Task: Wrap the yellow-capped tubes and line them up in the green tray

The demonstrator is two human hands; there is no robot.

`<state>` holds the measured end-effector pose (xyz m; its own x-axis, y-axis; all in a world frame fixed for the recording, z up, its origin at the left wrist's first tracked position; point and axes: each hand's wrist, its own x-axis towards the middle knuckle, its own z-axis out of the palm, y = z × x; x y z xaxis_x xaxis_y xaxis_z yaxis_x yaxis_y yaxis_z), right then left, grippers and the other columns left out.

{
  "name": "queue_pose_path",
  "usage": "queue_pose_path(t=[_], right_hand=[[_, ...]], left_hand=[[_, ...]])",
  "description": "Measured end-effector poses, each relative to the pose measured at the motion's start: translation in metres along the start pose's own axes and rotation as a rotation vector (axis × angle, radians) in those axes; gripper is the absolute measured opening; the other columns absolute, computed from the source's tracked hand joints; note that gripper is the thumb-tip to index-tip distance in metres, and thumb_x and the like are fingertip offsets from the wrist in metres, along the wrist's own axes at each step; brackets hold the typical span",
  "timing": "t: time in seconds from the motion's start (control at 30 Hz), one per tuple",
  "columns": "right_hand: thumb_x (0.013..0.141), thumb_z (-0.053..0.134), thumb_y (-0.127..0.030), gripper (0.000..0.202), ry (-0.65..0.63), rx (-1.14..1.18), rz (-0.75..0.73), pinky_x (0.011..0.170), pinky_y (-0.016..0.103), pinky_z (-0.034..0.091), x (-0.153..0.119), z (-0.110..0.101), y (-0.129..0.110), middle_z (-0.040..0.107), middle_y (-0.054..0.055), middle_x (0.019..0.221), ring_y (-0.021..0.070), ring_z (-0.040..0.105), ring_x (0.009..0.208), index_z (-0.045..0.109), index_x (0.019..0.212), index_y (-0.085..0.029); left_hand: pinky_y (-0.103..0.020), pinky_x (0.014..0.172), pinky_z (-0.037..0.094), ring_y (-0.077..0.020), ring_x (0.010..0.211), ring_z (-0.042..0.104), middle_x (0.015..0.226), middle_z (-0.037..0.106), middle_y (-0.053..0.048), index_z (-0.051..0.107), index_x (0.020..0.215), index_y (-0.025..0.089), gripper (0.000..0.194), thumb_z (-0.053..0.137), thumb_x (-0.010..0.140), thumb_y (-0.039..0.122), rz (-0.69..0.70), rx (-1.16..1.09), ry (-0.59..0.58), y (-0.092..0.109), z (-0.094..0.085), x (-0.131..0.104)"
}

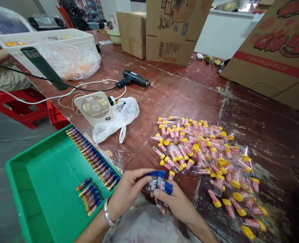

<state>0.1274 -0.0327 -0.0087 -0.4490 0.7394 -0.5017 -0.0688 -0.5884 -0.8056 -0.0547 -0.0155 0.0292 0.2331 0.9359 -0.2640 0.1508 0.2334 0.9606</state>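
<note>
Low in the middle of the head view, my left hand (136, 184) and my right hand (171, 199) close around a small bunch of blue-ended tubes (157, 184) with printed labels. Fingers and thumbs press on the tubes from both sides, so their lower ends are partly hidden. To the left sits a green tray (45, 189), where a long row of similar blue-and-gold tubes (96, 158) lines the right wall. A smaller group of tubes (90, 197) lies on the tray floor. Beyond my right hand spreads a pile of clear tubes with yellow caps (197, 145) and pink contents.
A small fan (96, 106) and a white plastic bag (117, 118) stand behind the tray. Farther back lie a heat gun (134, 79) with its cord, a dark green cylinder (44, 69) and a white crate (50, 37). Cardboard boxes (174, 33) stand along the far side.
</note>
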Motion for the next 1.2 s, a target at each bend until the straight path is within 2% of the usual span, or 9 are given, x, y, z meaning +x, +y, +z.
queue_pose_path(t=[0.17,0.3,0.4,0.57,0.7,0.8,0.97,1.13,1.2], right_hand=[[0.085,0.062,-0.051,0.037,-0.066,0.054,-0.055,0.053,0.028,0.049,-0.004,-0.001,-0.001,0.068,0.002,0.064,0.0167,0.064,0.054,0.051,0.094,-0.017],[0.079,0.070,-0.050,0.037,-0.131,0.055,-0.041,0.052,0.026,0.049,-0.006,0.002,-0.004,0.066,0.002,0.069,0.0137,0.062,0.052,0.057,0.084,-0.015],[0.085,0.060,-0.053,0.041,-0.123,0.037,-0.026,0.046,0.023,0.045,-0.004,0.001,-0.001,0.063,0.002,0.062,0.0110,0.057,0.044,0.060,0.074,-0.013],[0.088,0.056,-0.051,0.036,0.001,0.109,-0.127,0.038,0.021,0.038,0.001,-0.004,0.004,0.059,0.001,0.065,0.0117,0.054,0.047,0.062,0.091,-0.016],[0.079,0.068,-0.051,0.039,0.204,0.188,-0.104,0.037,0.018,0.019,-0.001,-0.004,0.004,0.044,-0.006,0.059,0.0056,0.032,0.043,0.064,0.094,-0.016],[0.073,0.074,-0.052,0.042,0.267,0.113,-0.107,0.038,0.021,0.015,-0.003,-0.004,0.004,0.035,-0.009,0.050,0.0064,0.023,0.041,0.067,0.092,-0.016],[0.066,0.081,-0.046,0.033,0.391,0.018,-0.165,0.039,0.024,0.017,-0.010,-0.014,0.001,0.034,-0.009,0.044,0.0073,0.023,0.041,0.067,0.071,-0.017],[0.070,0.080,-0.042,0.031,0.558,0.202,-0.273,0.041,0.023,0.011,-0.028,-0.044,-0.011,0.028,-0.011,0.046,0.0062,0.017,0.043,0.061,0.069,-0.017],[0.069,0.082,-0.039,0.031,0.607,0.256,-0.316,0.041,0.023,0.011,-0.034,-0.053,-0.015,0.027,-0.012,0.047,0.0058,0.016,0.043,0.059,0.069,-0.018]], left_hand=[[-0.022,0.064,0.048,-0.0146,0.069,0.061,0.077,0.069,0.000,0.070,0.092,0.018,0.014,0.058,0.088,0.023,0.021,0.061,-0.026,0.005,0.001,0.000],[-0.023,0.067,0.047,-0.0147,0.071,0.062,0.080,0.067,-0.002,0.072,0.087,0.018,0.015,0.058,0.088,0.020,0.057,0.128,-0.091,0.006,0.004,0.001],[-0.024,0.070,0.045,-0.0156,0.078,0.061,0.085,0.065,-0.003,0.074,0.084,0.018,0.015,0.060,0.087,0.020,0.101,0.160,-0.107,0.004,0.002,0.002],[-0.024,0.065,0.044,-0.0149,0.070,0.057,0.076,0.066,-0.001,0.069,0.090,0.015,0.014,0.069,0.080,0.025,-0.029,-0.050,-0.057,-0.004,-0.005,0.007],[-0.024,0.062,0.044,-0.0137,0.068,0.056,0.075,0.065,0.001,0.064,0.102,0.016,0.032,0.074,0.072,0.018,-0.095,-0.157,-0.046,-0.007,0.001,0.008],[-0.024,0.063,0.044,-0.0139,0.070,0.057,0.076,0.063,0.002,0.061,0.107,0.017,0.038,0.073,0.071,0.016,-0.096,-0.145,-0.032,-0.006,0.013,0.007],[-0.022,0.056,0.042,-0.0127,0.064,0.054,0.072,0.057,0.005,0.059,0.112,0.020,0.050,0.080,0.066,0.017,-0.046,-0.013,-0.093,-0.006,0.022,0.006],[-0.028,0.073,0.046,-0.0167,0.081,0.059,0.088,0.061,-0.001,0.067,0.093,0.022,0.008,0.064,0.086,0.024,0.200,0.391,0.018,-0.009,0.015,0.018],[-0.030,0.076,0.046,-0.0179,0.084,0.059,0.090,0.061,-0.002,0.067,0.091,0.022,0.008,0.060,0.089,0.025,0.254,0.543,-0.008,-0.014,0.022,0.022]])
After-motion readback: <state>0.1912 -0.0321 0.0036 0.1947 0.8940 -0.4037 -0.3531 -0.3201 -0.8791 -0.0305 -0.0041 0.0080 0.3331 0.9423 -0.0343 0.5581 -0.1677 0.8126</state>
